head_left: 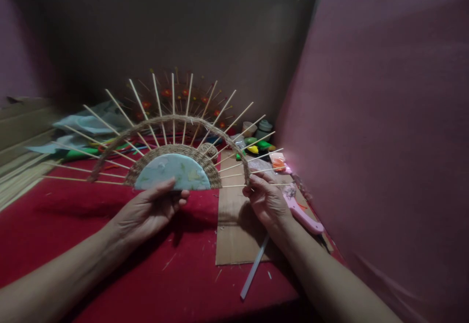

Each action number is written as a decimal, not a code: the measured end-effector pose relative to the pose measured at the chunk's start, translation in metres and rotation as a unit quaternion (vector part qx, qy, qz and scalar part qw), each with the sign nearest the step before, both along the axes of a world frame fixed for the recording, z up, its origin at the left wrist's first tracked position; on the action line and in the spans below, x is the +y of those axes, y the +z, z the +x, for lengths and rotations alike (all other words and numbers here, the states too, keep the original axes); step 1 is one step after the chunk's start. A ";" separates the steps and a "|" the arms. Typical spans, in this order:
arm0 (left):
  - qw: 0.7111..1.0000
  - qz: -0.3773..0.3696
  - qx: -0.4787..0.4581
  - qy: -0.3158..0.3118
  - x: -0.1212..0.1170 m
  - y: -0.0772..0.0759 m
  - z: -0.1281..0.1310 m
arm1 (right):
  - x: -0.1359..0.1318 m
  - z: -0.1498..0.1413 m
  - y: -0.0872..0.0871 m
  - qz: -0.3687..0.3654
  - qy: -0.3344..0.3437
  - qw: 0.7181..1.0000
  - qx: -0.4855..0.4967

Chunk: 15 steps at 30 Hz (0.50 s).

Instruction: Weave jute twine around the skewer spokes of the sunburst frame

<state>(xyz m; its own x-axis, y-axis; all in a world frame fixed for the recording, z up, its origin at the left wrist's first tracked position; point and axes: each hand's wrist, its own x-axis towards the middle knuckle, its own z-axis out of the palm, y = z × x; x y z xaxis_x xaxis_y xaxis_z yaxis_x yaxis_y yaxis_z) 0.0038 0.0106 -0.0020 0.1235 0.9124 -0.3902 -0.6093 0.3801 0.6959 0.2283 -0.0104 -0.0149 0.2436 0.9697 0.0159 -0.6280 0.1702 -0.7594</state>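
Head view: the left hand (152, 209) is clamping the pale half-disc (183, 169) at its straight lower edge, holding it above the red cloth (146, 279). Fingertips of the right hand (269, 200) are closing together on the braided arch (166, 118) at its right end. From there the arch is curving up and leftward across the sticks (173, 93), its long axis running sideways; its free left end is lying nearer the left hand, untouched.

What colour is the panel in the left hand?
The panel is pale blue with greenish patches, clearest in head view.
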 end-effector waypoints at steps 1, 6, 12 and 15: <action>1.000 -0.003 0.001 0.001 0.000 0.000 0.000 | 0.000 0.000 0.000 -0.004 -0.001 1.000 0.001; 1.000 0.002 -0.005 0.006 0.000 0.000 0.000 | 0.001 0.001 -0.002 -0.010 -0.005 1.000 0.004; 1.000 0.005 -0.011 0.005 0.001 -0.003 -0.001 | -0.001 0.000 0.000 -0.017 -0.003 1.000 0.017; 1.000 -0.004 -0.011 0.008 0.000 -0.001 0.000 | -0.003 0.000 0.001 -0.015 0.020 0.999 0.035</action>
